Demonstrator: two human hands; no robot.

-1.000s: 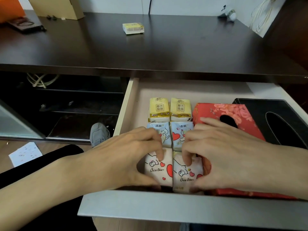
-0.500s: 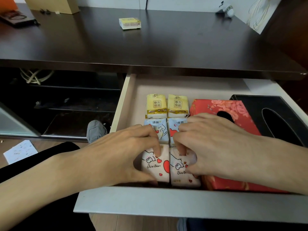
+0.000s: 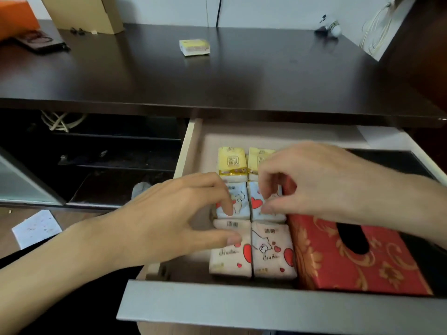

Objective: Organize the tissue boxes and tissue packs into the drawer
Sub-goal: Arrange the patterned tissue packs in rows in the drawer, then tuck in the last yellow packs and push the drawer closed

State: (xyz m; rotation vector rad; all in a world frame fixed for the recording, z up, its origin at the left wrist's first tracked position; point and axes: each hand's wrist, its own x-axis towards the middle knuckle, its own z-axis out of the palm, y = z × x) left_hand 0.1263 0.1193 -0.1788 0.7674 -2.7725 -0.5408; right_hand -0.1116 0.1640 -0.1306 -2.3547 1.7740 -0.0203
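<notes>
Dark bench (image 3: 145,76) fills the upper view, one yellow tissue pack (image 3: 195,47) lying on it. Below, an open drawer (image 3: 242,308) holds six tissue packs (image 3: 252,213) in paired rows — left hand (image 3: 169,218) with fingers spread, tips resting on the left packs; right hand (image 3: 321,182) with fingers curled loosely, touching the right blue pack. Rightward sit a red tissue box (image 3: 338,267) and a black box (image 3: 396,160).

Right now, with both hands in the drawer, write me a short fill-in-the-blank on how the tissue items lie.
1. One yellow tissue pack lies alone on the ____.
2. The red tissue box sits directly to the ____ of the heart-print packs.
3. The small packs in the drawer form two columns of ____ rows.
4. Both hands touch the ____ row.

Missing: desk; right; three; middle
</notes>
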